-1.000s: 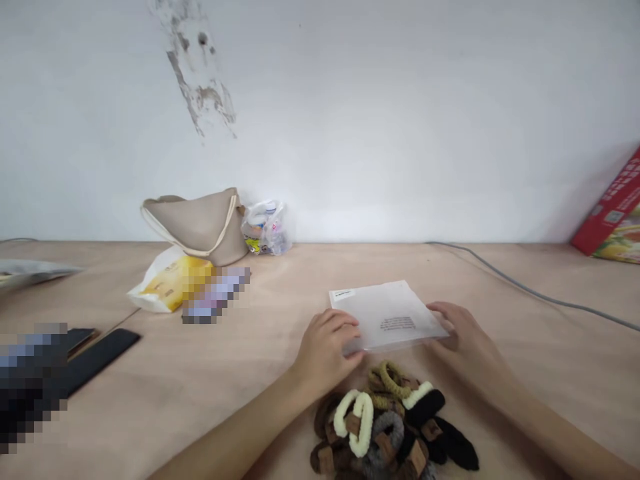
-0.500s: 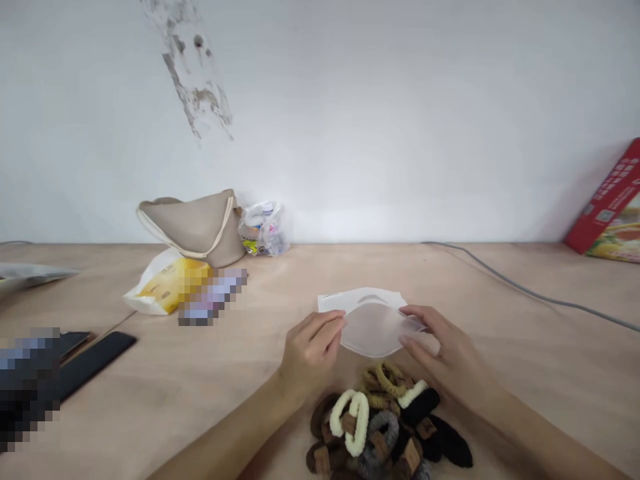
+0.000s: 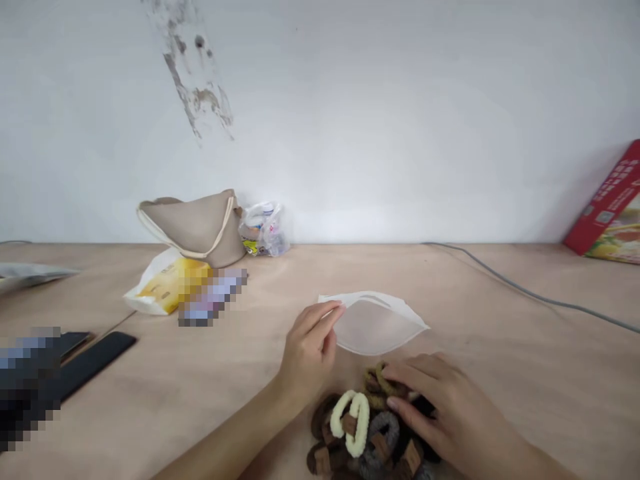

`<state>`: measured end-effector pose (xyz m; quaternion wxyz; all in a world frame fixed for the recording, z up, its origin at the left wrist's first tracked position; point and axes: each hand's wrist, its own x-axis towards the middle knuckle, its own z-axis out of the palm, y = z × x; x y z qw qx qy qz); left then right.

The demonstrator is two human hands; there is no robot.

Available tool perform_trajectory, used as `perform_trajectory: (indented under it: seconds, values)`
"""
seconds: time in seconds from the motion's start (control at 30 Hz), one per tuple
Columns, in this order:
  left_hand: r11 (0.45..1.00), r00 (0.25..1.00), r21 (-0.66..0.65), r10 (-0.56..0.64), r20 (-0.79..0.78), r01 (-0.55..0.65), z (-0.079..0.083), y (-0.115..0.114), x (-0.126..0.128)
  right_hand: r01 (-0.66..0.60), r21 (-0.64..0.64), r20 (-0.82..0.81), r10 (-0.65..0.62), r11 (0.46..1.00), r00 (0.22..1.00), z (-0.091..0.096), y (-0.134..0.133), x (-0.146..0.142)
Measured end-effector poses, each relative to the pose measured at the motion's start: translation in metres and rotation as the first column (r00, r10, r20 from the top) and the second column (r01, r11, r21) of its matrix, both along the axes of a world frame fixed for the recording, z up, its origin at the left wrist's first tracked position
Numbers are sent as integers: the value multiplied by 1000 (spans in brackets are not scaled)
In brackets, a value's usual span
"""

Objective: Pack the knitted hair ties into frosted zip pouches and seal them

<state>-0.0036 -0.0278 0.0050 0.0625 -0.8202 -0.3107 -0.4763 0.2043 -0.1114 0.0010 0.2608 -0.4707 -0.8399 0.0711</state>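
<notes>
My left hand (image 3: 310, 350) pinches the left edge of a clear, frosted zip bag (image 3: 375, 325) lying flat on the table, its mouth slightly open. My right hand (image 3: 430, 403) has left the bag and lies curled over a pile of fabric hair ties (image 3: 350, 427) near the table's front. The pile mixes cream, olive, grey, brown and black ties, several with small brown tags. My fingers hide its right part, and I cannot tell whether they grip a tie.
A beige handbag (image 3: 193, 230), a plastic bag of bottles (image 3: 263, 230) and a white-and-yellow packet (image 3: 165, 287) stand at the back left of the plywood table. A black flat object (image 3: 97, 353) lies left. A grey cable (image 3: 520, 287) and a red box (image 3: 610, 207) are right.
My right hand has moved off the bag, down onto the hair ties. The bag now lies flatter, held only by my left hand, after being a flat sheet between both hands a second ago.
</notes>
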Motion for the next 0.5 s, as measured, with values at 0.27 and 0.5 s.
perform_trajectory:
  seconds: [0.27,0.5]
  values:
    - [999,998,13,39,-44,-38,-3,-3,2,-190,422,96,164,886,982,9,0,11]
    - [1000,997,11,28,-70,-27,-1,-6,4,-140,479,132,86,867,988,16,9,21]
